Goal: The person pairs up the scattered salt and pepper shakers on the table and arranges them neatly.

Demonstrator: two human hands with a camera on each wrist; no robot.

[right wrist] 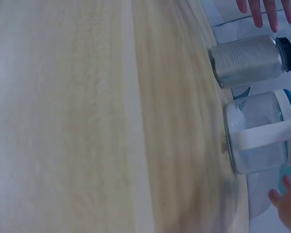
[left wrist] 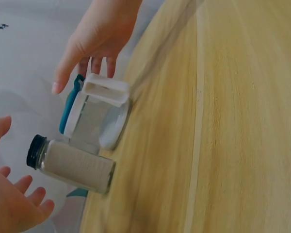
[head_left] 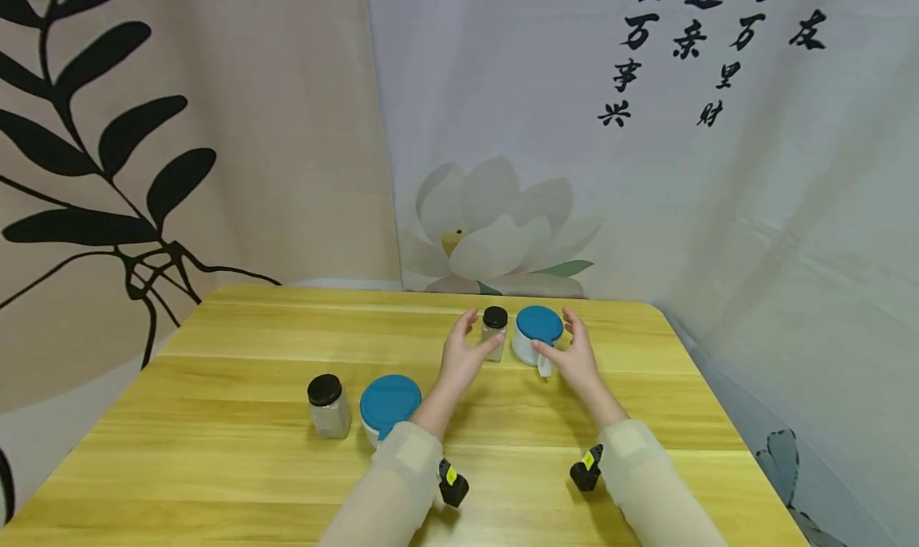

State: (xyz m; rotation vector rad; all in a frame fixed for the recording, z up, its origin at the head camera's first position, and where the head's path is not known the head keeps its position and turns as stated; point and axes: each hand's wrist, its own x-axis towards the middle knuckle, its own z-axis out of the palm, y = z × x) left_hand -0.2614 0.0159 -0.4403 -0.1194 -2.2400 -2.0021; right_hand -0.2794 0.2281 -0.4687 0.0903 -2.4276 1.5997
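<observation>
Fingers on both hands are spread and lightly bent, wrapped round nothing: the left hand (head_left: 459, 360) has its thumb well away from its fingertips, and the right hand (head_left: 576, 361) has a similar wide gap. Behind everything hangs a cloth backdrop (head_left: 502, 76), with black leaves on its beige part, a lotus and dark characters on its pale part. Before it lies a wooden table (head_left: 237, 483), over which reach a left sleeve (head_left: 388, 487) and a right sleeve (head_left: 660, 487). Near the far edge, upright between the hands, stands a handled jar (head_left: 534, 330) with a blue lid, the right fingers beside it; whether they touch it I cannot tell. Closer to the person is another blue-lidded jar (head_left: 390, 403), partly hidden by the left arm. Smaller is the black-capped jar (left wrist: 77, 165), just left of the handled jar; the left wrist view shows the left fingers near it but apart. Its lookalike, a second capped jar (head_left: 329, 407), stands at the left. Smallest are two black wrist devices (head_left: 454, 483) with yellow labels.
</observation>
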